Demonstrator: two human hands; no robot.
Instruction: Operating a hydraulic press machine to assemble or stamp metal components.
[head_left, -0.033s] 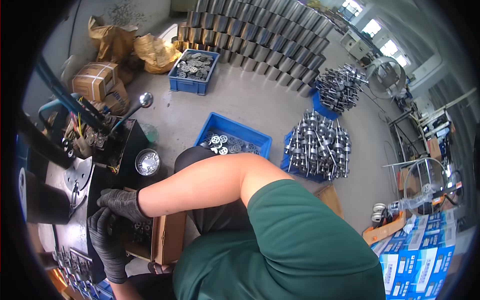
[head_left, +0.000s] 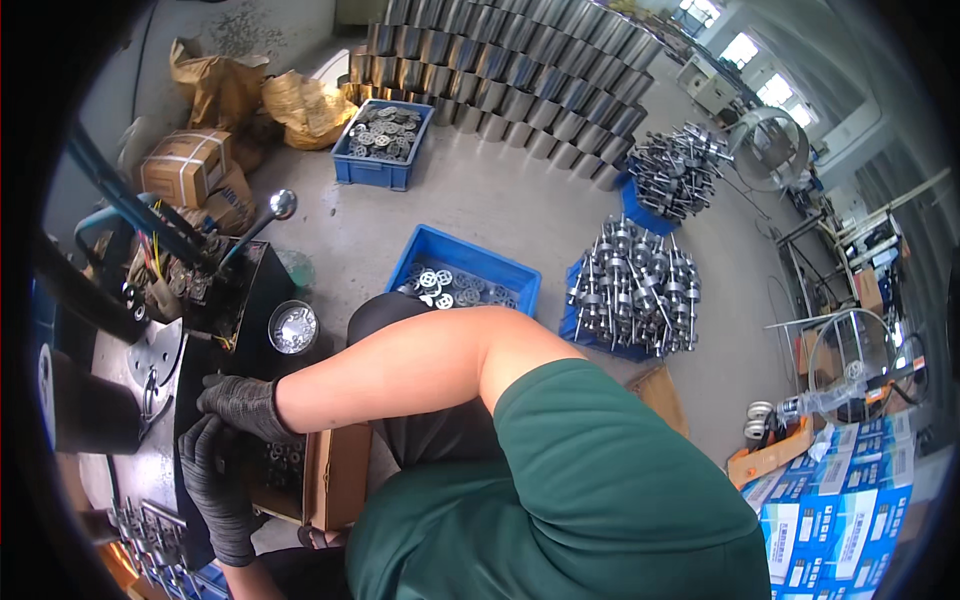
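Both of my hands wear dark grey knit gloves and are close together at the edge of a metal machine table. My right hand reaches across from the right, its fingers curled and closed. Just below it, my left hand comes up from the lower edge, its fingers bent and closed too. Whatever lies between the fingertips is hidden or too small to name. Under my hands is an open cardboard box with small dark metal parts in it.
A lever with a ball knob and a metal bowl of small parts stand beyond my hands. Blue crates hold slotted discs. Another blue crate carries piled shafted rotors. Metal cylinders are stacked behind.
The whole view has shifted very slightly. My hands keep nearly the same pose and place.
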